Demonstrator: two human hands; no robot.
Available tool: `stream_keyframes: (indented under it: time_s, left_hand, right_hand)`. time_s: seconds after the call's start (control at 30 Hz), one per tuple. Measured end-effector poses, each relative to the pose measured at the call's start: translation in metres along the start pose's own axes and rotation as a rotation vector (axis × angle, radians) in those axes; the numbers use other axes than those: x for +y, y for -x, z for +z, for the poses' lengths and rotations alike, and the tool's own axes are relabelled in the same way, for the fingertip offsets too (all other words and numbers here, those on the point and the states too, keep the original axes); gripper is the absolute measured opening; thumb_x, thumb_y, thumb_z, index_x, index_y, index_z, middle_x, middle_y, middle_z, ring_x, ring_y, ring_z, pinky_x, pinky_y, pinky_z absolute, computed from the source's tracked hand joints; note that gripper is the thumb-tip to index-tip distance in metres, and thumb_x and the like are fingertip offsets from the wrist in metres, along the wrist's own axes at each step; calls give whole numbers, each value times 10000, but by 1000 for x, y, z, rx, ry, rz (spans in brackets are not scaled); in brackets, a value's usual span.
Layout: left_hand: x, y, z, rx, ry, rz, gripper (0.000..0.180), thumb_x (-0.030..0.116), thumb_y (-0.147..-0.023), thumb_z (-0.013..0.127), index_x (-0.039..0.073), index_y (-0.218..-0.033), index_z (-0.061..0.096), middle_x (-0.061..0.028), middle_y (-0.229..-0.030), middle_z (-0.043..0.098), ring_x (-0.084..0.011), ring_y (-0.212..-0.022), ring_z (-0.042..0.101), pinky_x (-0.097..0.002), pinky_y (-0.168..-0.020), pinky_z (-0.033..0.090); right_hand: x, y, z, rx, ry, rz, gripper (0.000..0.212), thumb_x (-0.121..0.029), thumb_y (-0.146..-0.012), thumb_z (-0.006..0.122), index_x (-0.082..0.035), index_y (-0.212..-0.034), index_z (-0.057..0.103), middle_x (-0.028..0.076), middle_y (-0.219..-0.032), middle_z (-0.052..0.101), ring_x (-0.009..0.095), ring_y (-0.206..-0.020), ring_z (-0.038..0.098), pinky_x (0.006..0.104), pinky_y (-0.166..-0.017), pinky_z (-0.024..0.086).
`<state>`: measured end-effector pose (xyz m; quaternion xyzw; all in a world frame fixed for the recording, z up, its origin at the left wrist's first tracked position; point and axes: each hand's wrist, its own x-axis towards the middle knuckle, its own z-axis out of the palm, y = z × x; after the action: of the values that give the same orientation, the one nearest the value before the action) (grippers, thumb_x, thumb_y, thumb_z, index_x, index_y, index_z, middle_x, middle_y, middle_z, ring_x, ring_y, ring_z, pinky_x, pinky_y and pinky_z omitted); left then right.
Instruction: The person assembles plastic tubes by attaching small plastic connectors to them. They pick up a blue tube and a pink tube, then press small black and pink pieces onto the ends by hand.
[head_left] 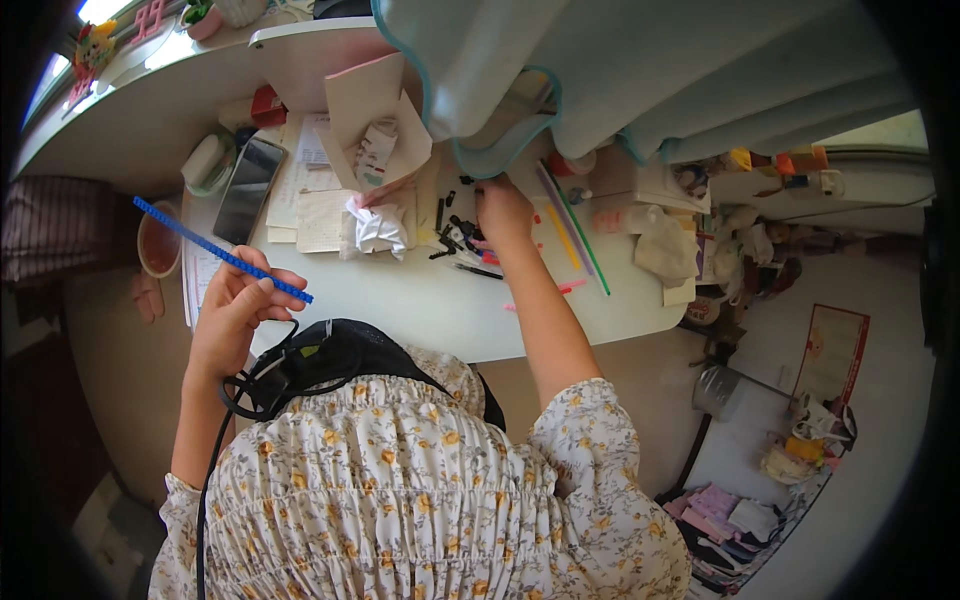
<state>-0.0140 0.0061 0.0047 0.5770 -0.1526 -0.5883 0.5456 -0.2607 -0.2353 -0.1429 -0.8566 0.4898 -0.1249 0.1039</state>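
Observation:
My left hand (243,300) is raised beside the desk's near left edge. Its thumb and fingers pinch a long, thin blue ridged stick (205,243), which slants up to the left. Across the desk, my right hand (505,212) reaches over a pile of small black pieces (458,238). Its fingers look curled together at the far side of the pile; the back of the hand hides whatever they grip. Below the pile lie a black pen (478,271) and some pink-red sticks (548,294). Green (590,255), purple and yellow (563,238) sticks lie right of my right hand.
A phone (250,190), papers (300,170), an open box (362,135) and a crumpled white wrapper (378,230) occupy the desk's left. A pale curtain (640,70) hangs over the far edge. Bags (665,250) crowd the right end. A black cable (205,500) runs beside my left arm.

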Motion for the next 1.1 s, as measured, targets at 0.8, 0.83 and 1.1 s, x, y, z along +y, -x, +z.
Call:
stream_keyframes:
  time_s: [0.8, 0.83, 1.1]
  left_hand:
    - [0, 4, -4, 16, 3, 8, 162, 93, -854, 487, 74, -996, 411, -153, -934, 600, -158, -742, 633, -223, -643, 497]
    - [0, 5, -7, 25, 6, 13, 159, 94, -856, 485, 74, -995, 410, -152, -934, 599, -158, -740, 633, -223, -641, 497]
    - [-6, 9, -19, 36, 49, 28, 141, 92, -866, 473, 74, -989, 408, -152, -935, 597, -158, -742, 633, -218, -633, 493]
  right_hand:
    - [3, 73, -32, -76, -153, 127, 99, -144, -771, 572, -108, -838, 636, 67, -850, 622, 267, -748, 596, 366, -651, 476]
    - [12, 73, -31, -38, -172, 128, 100, -141, -768, 574, -109, -842, 635, 66, -857, 620, 265, -751, 595, 363, -653, 476]
    - [4, 75, -35, -87, -169, -49, 115, -113, -741, 594, -100, -851, 622, 41, -879, 594, 249, -795, 585, 354, -673, 473]
